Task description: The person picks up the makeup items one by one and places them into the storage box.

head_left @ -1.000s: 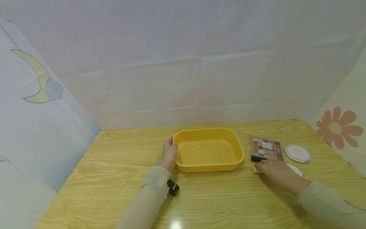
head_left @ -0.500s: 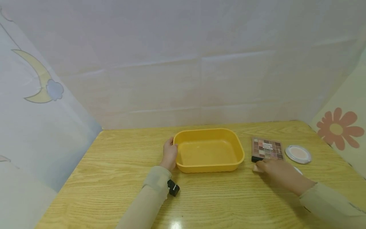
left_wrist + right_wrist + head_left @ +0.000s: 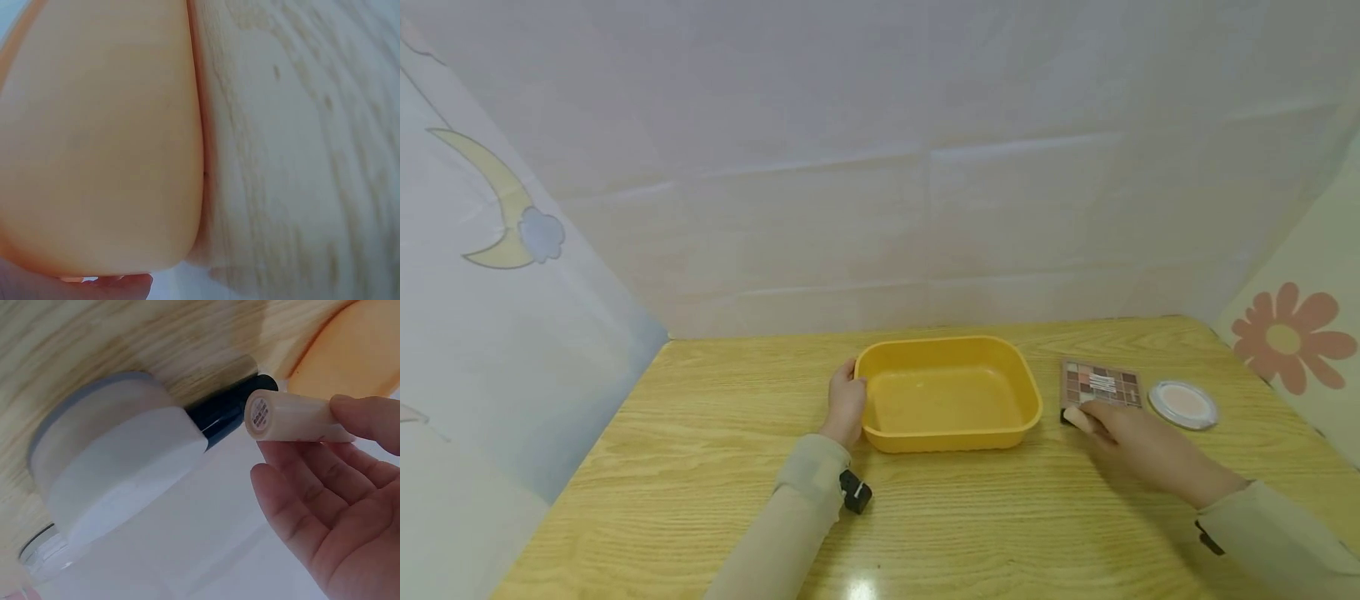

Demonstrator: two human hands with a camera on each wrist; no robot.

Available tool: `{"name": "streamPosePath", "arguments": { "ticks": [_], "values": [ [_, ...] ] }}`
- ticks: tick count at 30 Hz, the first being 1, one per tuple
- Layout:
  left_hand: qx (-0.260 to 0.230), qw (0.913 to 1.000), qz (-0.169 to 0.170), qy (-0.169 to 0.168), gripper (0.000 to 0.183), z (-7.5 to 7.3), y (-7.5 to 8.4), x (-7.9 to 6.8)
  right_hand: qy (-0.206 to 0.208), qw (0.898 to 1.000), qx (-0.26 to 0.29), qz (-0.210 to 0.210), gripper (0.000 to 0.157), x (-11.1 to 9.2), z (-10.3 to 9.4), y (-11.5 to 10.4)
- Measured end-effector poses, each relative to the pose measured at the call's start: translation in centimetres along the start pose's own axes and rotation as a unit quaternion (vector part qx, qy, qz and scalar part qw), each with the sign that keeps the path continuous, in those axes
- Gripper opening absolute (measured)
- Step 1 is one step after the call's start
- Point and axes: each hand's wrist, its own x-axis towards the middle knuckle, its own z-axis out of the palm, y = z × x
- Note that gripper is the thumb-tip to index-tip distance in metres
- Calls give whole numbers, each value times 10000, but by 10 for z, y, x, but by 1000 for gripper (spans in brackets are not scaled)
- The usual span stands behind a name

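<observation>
My left hand point(image 3: 846, 408) grips the left side of a yellow plastic basin point(image 3: 951, 442) that stands on the table with nothing in it. In the left wrist view the basin's wall point(image 3: 106, 137) fills the left half, with fingers point(image 3: 119, 286) under its end. Right of the basin, my right hand point(image 3: 1138, 446) pinches a short beige cosmetic tube point(image 3: 297, 417) between thumb and fingers, its labelled end pointing outward. Close behind that tube, in the right wrist view, a black tube point(image 3: 225, 412) lies on the table beside a round jar with a white lid point(image 3: 131, 475).
An eyeshadow palette point(image 3: 1101, 385) lies flat beyond my right hand. To its right is a round clear-rimmed compact point(image 3: 1183, 404). The wooden table point(image 3: 970, 533) meets a pale cloth backdrop point(image 3: 880, 242) at its far edge.
My right hand has raised the beige tube off the table and tilted it. The wrist has shifted slightly right, hiding the white-lidded jar in the head view. My left hand and the basin stay put.
</observation>
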Motion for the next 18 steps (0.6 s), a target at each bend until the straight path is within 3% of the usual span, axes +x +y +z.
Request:
{"name": "streamPosePath", "arguments": {
  "ticks": [8,18],
  "values": [
    [-9,9999,65,-77,50,0,0,-1,93,9979,397,509,36,-1,-6,-1],
    [-42,10000,69,-41,50,0,0,-1,516,9859,1285,939,43,-3,-11,-1]
  ]
}}
